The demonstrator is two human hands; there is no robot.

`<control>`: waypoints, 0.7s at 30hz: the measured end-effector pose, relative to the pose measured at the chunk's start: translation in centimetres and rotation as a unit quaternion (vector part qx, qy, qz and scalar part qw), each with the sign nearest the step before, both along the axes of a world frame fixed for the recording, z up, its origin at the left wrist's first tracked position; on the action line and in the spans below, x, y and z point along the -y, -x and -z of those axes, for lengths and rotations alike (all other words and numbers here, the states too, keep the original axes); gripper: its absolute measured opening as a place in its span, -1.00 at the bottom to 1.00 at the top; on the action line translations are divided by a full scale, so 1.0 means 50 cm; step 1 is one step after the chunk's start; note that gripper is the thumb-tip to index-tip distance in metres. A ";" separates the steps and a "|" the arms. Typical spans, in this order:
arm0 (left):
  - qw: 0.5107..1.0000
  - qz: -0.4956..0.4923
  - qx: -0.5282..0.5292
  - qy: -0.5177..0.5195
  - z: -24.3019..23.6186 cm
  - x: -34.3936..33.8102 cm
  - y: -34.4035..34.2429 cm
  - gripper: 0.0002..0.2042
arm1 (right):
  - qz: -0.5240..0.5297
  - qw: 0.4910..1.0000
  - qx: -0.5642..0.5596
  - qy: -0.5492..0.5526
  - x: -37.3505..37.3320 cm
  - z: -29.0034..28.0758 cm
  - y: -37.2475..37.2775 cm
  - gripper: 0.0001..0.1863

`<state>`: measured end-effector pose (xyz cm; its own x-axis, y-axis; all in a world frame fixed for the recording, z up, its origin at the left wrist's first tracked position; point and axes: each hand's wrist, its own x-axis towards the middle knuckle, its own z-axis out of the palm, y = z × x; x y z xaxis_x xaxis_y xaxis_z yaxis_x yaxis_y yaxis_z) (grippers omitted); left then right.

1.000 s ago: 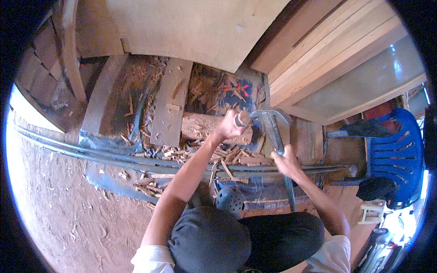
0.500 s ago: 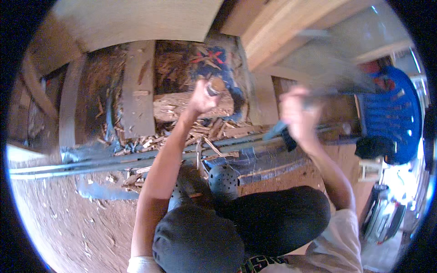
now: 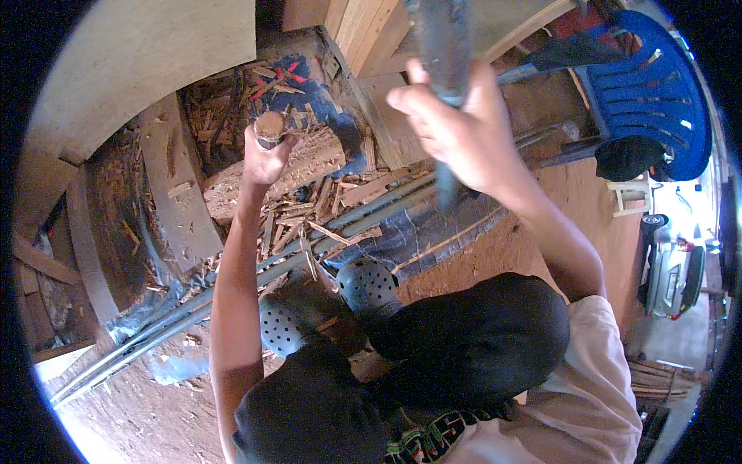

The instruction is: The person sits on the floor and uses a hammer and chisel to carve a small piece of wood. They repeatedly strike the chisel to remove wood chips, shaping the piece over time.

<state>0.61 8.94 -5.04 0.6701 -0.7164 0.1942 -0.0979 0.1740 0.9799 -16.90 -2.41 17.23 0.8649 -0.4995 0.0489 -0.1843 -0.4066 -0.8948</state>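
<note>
The left hand (image 3: 267, 161) clenched a handle (image 3: 270, 124) near wood (image 3: 315, 161); to its right, the right hand (image 3: 468, 139) clenched a hammer (image 3: 442, 50).

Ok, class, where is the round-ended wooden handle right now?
In the head view, the wooden handle is upper left of centre, gripped in the left hand, with the chipped wood block showing behind.

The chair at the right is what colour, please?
The chair is blue, showing best in the head view.
</note>
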 end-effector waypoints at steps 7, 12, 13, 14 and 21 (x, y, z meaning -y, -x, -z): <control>0.998 -0.048 -0.040 -0.005 -0.008 0.007 0.007 -0.87 | -0.052 0.942 -0.295 0.152 0.031 0.124 -0.012 -0.80; 0.999 -0.038 -0.031 -0.017 0.004 0.004 -0.002 -0.86 | 0.000 0.978 -0.206 -0.018 0.056 0.039 0.004 -0.75; 0.999 -0.048 -0.015 -0.001 0.005 0.005 -0.003 -0.86 | 0.000 0.986 -0.154 0.055 0.059 0.020 0.002 -0.77; 0.999 -0.025 0.025 0.022 0.003 0.005 -0.007 -0.86 | 0.004 0.990 -0.142 0.023 0.057 0.009 -0.002 -0.82; 0.998 -0.014 -0.065 -0.013 -0.021 0.006 -0.001 -0.89 | -0.094 0.967 -0.169 0.164 0.013 0.111 -0.040 -0.71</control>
